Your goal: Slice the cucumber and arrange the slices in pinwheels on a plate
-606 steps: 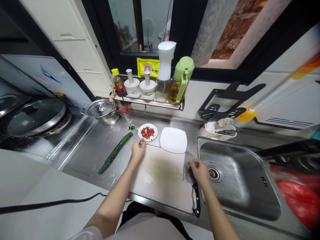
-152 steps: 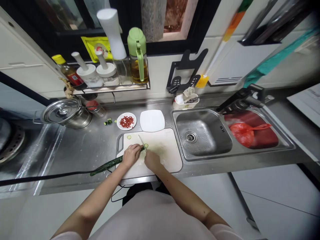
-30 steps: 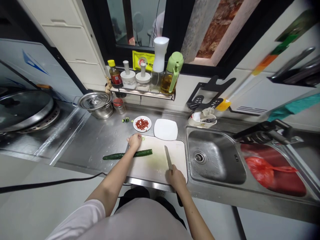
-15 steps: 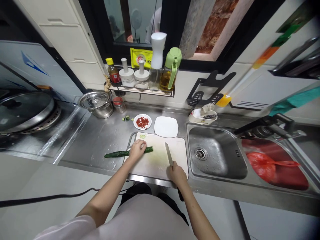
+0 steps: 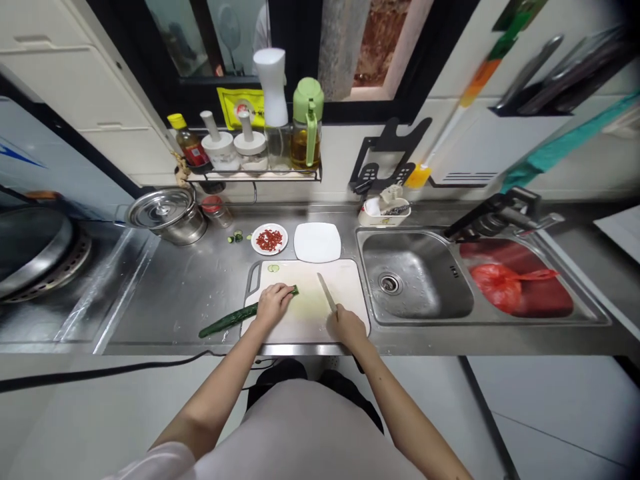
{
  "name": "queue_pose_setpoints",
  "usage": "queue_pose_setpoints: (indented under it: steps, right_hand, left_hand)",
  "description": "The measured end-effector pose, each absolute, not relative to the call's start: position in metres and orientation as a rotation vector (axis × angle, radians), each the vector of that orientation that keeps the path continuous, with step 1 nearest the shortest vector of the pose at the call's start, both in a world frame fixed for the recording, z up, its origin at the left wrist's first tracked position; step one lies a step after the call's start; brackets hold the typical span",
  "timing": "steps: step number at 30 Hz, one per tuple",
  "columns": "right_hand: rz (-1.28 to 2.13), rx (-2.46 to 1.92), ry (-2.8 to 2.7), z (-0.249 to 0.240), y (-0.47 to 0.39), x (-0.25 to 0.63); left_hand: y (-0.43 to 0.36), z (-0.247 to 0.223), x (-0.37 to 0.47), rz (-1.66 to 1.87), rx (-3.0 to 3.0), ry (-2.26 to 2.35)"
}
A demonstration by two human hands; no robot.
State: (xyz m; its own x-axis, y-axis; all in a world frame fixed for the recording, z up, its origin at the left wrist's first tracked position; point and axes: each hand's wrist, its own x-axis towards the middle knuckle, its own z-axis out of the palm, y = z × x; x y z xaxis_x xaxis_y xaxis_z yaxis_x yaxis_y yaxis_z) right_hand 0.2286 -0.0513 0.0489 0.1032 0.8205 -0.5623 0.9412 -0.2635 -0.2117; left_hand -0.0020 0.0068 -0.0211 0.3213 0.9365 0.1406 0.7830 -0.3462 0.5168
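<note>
My left hand [image 5: 274, 304] is closed over a dark green cucumber [image 5: 227, 321]. Its cut end pokes out by my fingertips, and the long uncut part runs off the left edge of the white cutting board [image 5: 310, 327]. In my right hand [image 5: 349, 327] is a kitchen knife [image 5: 326, 291], the blade pointing away from me just above or on the board, apart from the cucumber. Two or so thin cucumber slices [image 5: 273, 268] lie at the board's far left corner. Behind the board stand a plate of chopped red pieces [image 5: 269, 240] and a bare white square plate [image 5: 317, 243].
A lidded steel pot [image 5: 173, 217] and a red-topped jar [image 5: 216, 211] stand at the back left, near small cucumber bits [image 5: 239, 236]. To the right is a steel sink [image 5: 420, 280] with a red plastic bag [image 5: 497, 287] in its second basin. Seasonings fill a wall rack [image 5: 255, 175].
My view has shifted and turned. My left hand has closed further over the cucumber near its cut end, and the cucumber now lies at a steeper slant. The knife remains in my right hand.
</note>
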Motion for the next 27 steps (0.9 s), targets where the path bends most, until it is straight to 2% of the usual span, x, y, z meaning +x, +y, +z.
queue_pose_setpoints:
  steps: [10,27]
  right_hand:
    - [-0.851,2.111,1.974,0.061,-0.053,0.192]
    - [-0.884,2.075,2.052,0.050,-0.058,0.164]
  left_hand:
    - [0.003,-0.023,-0.002,0.581,2.278,1.546]
    - [0.010,-0.020,-0.001,0.511,2.275,1.576]
